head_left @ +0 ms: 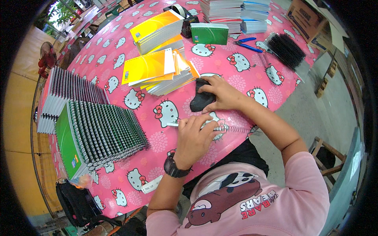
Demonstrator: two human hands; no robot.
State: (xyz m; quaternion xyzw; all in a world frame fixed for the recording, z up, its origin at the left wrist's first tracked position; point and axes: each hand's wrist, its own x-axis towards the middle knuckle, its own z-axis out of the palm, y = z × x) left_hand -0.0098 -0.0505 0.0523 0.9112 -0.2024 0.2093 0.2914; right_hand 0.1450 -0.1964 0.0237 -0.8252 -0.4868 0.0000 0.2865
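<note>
Resting on the pink table [165, 149], left hand [193, 135] pinching a wire spiral [232, 129], right hand [220, 93] gripping a black cloth [201, 101] just beyond.

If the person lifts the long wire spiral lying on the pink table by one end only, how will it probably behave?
The wire spiral is long and very thin, so it would probably sag and bounce rather than stay straight. It looks light, being open coils only. Its round shape suggests it may roll on the smooth table cover if pushed sideways. The left hand now rests over one end.
</note>
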